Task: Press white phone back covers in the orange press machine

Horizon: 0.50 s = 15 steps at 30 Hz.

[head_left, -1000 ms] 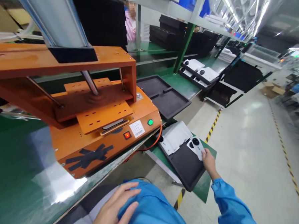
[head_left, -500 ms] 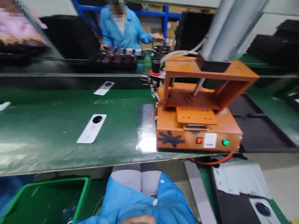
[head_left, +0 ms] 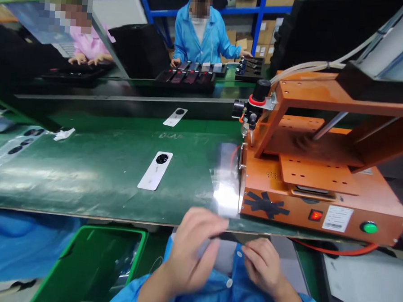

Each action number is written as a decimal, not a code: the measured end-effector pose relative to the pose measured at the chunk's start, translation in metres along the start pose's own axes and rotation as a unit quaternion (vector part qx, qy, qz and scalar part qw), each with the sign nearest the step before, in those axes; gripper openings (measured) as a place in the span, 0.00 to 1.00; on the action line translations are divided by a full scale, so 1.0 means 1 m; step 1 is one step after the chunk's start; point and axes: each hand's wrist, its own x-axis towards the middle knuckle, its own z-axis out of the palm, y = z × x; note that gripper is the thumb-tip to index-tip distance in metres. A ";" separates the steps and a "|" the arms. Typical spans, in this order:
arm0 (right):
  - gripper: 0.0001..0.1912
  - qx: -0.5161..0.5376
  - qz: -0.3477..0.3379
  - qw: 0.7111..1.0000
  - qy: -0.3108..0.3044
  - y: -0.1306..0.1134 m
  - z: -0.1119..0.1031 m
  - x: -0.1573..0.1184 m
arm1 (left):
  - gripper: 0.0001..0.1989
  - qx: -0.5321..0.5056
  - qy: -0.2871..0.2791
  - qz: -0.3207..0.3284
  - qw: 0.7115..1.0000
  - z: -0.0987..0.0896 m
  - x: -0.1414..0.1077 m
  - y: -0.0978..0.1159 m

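My left hand (head_left: 196,250) is raised above my lap by the bench edge, fingers bent and thumb apart, with nothing visible in it. It is slightly blurred. My right hand (head_left: 263,264) hovers over my blue smock near a button, fingers curled together; whatever they may hold is hidden. Beyond the hands, a white phone back panel (head_left: 155,173) with a round black camera area lies on the green bench (head_left: 95,177). A second white panel (head_left: 175,117) lies farther back. On the right stands an orange press (head_left: 322,175), its red switch and green button lit.
A green bin (head_left: 90,262) stands under the bench at left. Bagged panels (head_left: 17,146) lie at the bench's far left. A clear plastic sheet (head_left: 227,184) lies beside the press. Two co-workers sit opposite, one behind a tray of phones (head_left: 192,77). A red tube (head_left: 338,252) loops below the press.
The view has swung right and closer to the press. My left hand has risen into full view, and my right hand has left the panel at lower right and come to my front.
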 end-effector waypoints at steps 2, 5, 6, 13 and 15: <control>0.19 0.001 -0.020 0.999 0.033 0.001 0.011 0.030 | 0.19 0.079 -0.044 0.013 0.996 0.019 0.012 -0.018; 0.18 -0.014 -0.041 0.998 0.043 0.012 0.018 0.049 | 0.21 0.185 -0.104 0.018 0.977 0.036 0.012 -0.042; 0.17 -0.019 -0.048 0.998 0.038 0.015 0.019 0.050 | 0.22 0.201 -0.108 0.003 0.974 0.037 0.007 -0.049; 0.16 -0.006 -0.020 0.999 0.048 0.017 0.021 0.051 | 0.24 0.194 -0.133 -0.060 0.970 0.010 -0.036 -0.066; 0.17 -0.010 -0.032 0.999 0.043 0.020 0.023 0.050 | 0.26 0.162 -0.134 -0.060 0.976 0.002 -0.040 -0.070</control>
